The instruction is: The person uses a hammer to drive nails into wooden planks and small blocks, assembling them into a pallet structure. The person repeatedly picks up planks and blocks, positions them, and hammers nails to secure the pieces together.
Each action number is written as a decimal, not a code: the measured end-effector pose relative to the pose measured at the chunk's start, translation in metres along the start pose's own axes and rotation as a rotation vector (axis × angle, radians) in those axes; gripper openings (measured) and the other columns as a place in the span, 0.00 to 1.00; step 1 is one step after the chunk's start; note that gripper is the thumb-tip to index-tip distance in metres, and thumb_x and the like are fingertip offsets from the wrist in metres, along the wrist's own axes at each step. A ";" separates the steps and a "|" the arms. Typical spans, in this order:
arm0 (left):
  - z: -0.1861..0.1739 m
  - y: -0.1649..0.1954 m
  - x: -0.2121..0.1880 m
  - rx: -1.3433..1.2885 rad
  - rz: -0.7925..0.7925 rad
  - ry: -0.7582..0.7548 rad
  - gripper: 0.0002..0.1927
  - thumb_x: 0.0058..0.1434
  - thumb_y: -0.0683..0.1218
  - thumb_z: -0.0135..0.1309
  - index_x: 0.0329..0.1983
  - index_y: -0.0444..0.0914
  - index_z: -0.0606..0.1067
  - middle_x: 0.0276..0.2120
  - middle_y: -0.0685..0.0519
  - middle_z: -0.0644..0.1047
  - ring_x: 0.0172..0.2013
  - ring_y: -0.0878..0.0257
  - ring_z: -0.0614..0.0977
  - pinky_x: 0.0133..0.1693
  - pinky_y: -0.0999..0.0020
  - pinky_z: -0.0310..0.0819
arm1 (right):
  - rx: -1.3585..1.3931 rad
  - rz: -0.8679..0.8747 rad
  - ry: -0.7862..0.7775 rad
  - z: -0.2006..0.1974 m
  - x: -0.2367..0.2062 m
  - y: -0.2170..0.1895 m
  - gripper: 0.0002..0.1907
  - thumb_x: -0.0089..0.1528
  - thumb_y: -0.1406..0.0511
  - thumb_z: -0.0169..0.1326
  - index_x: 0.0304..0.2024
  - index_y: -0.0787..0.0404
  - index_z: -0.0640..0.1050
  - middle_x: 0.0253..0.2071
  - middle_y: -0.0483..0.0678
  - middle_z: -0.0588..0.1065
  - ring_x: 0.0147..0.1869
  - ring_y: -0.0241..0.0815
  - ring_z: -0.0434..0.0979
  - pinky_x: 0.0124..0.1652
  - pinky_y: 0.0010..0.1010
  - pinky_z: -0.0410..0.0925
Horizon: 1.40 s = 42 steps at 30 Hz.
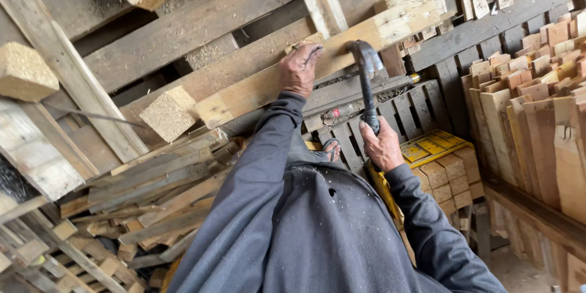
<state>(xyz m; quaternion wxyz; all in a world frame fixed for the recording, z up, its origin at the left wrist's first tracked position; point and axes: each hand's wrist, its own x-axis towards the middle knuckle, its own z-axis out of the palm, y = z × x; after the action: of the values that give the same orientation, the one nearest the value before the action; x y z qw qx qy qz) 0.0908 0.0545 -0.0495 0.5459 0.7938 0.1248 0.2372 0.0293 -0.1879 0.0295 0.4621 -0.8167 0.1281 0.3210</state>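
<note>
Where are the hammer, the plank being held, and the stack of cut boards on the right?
hammer [368, 88]: head view, on its dark shaft above the right hand.
plank [256, 88]: head view, on its bare pale face.
stack of cut boards [537, 116]: head view, on one upright board's face.

Views: one, worn on the person's head. Facing: forward and downward over the dark grey sleeves, tilted so the boards run slantwise across the frame. Range: close; the left hand [300, 68] and right hand [381, 144] sit near mid-frame at arm's length, against a pale weathered wooden pallet plank [256, 88]. Periphery: heap of loose grey wood slats [152, 201] lower left, upright rows of cut reddish boards [537, 110] at right. Shared field: not applicable, single view.
</note>
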 end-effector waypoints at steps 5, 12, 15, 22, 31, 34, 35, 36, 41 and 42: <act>-0.007 -0.001 0.001 0.001 -0.152 -0.145 0.05 0.65 0.47 0.61 0.43 0.45 0.81 0.35 0.54 0.84 0.33 0.63 0.85 0.34 0.66 0.82 | 0.005 -0.087 0.013 -0.007 -0.019 -0.023 0.17 0.66 0.56 0.55 0.34 0.63 0.71 0.20 0.41 0.68 0.20 0.30 0.66 0.22 0.25 0.62; -0.011 -0.002 0.003 0.072 -0.054 -0.147 0.05 0.66 0.46 0.60 0.43 0.43 0.79 0.37 0.51 0.81 0.37 0.56 0.84 0.38 0.63 0.80 | -0.290 -0.344 0.028 0.001 -0.033 -0.044 0.16 0.67 0.56 0.56 0.39 0.63 0.73 0.22 0.43 0.68 0.25 0.31 0.64 0.26 0.23 0.63; -0.011 0.000 0.003 0.128 -0.077 -0.178 0.05 0.66 0.47 0.60 0.43 0.43 0.78 0.35 0.51 0.81 0.36 0.57 0.84 0.37 0.62 0.80 | -0.409 -0.232 0.024 -0.004 -0.039 -0.061 0.18 0.68 0.55 0.57 0.38 0.64 0.74 0.20 0.46 0.68 0.22 0.37 0.65 0.26 0.28 0.63; -0.012 0.002 0.020 -0.090 -0.118 0.171 0.08 0.74 0.49 0.48 0.44 0.43 0.76 0.33 0.53 0.79 0.32 0.60 0.81 0.34 0.65 0.79 | 0.499 -0.704 -0.083 -0.031 -0.067 -0.091 0.16 0.68 0.56 0.60 0.46 0.61 0.73 0.30 0.43 0.74 0.27 0.34 0.72 0.29 0.25 0.68; 0.004 0.007 0.034 0.191 -0.089 0.453 0.13 0.77 0.49 0.39 0.47 0.38 0.72 0.38 0.45 0.76 0.37 0.51 0.79 0.40 0.56 0.76 | -0.290 -0.369 -0.009 -0.012 -0.022 -0.085 0.17 0.70 0.56 0.55 0.37 0.63 0.75 0.21 0.46 0.69 0.23 0.35 0.67 0.25 0.25 0.64; 0.000 0.013 0.033 0.199 -0.176 0.413 0.11 0.76 0.48 0.41 0.47 0.37 0.72 0.38 0.43 0.76 0.38 0.46 0.79 0.41 0.53 0.75 | 0.066 -0.651 -0.037 -0.032 -0.039 -0.105 0.19 0.72 0.53 0.51 0.42 0.64 0.74 0.28 0.46 0.73 0.27 0.34 0.72 0.27 0.26 0.66; -0.003 0.014 0.034 0.184 -0.192 0.414 0.11 0.77 0.48 0.42 0.46 0.37 0.72 0.37 0.43 0.77 0.38 0.45 0.79 0.41 0.52 0.74 | 0.123 -0.884 -0.009 -0.036 -0.041 -0.113 0.21 0.73 0.51 0.49 0.45 0.64 0.75 0.31 0.47 0.75 0.29 0.35 0.75 0.30 0.27 0.70; -0.004 0.015 0.035 0.152 -0.144 0.448 0.10 0.76 0.48 0.42 0.47 0.37 0.72 0.38 0.44 0.77 0.39 0.46 0.80 0.41 0.54 0.75 | 0.270 -1.002 -0.051 -0.038 -0.041 -0.118 0.22 0.71 0.49 0.51 0.46 0.62 0.74 0.30 0.46 0.74 0.28 0.35 0.76 0.29 0.27 0.71; -0.005 0.010 0.041 0.081 -0.105 0.496 0.09 0.77 0.47 0.43 0.50 0.38 0.73 0.41 0.45 0.78 0.41 0.49 0.82 0.43 0.56 0.78 | -0.029 -0.940 -0.133 -0.020 -0.019 -0.103 0.21 0.68 0.50 0.54 0.41 0.63 0.73 0.29 0.48 0.70 0.29 0.39 0.70 0.30 0.31 0.68; -0.004 0.009 0.040 0.097 -0.124 0.484 0.10 0.76 0.47 0.43 0.50 0.38 0.73 0.41 0.46 0.78 0.40 0.50 0.82 0.42 0.56 0.78 | -0.442 -0.651 -0.002 -0.015 -0.016 -0.092 0.19 0.70 0.53 0.52 0.40 0.64 0.72 0.28 0.48 0.68 0.29 0.40 0.68 0.30 0.31 0.66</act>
<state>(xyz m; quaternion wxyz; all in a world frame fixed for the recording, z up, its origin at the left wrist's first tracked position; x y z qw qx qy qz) 0.1228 0.0725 -0.0305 0.4751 0.7299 0.3116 0.3800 0.0697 -0.1524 0.1071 0.3530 -0.8941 -0.2102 0.1784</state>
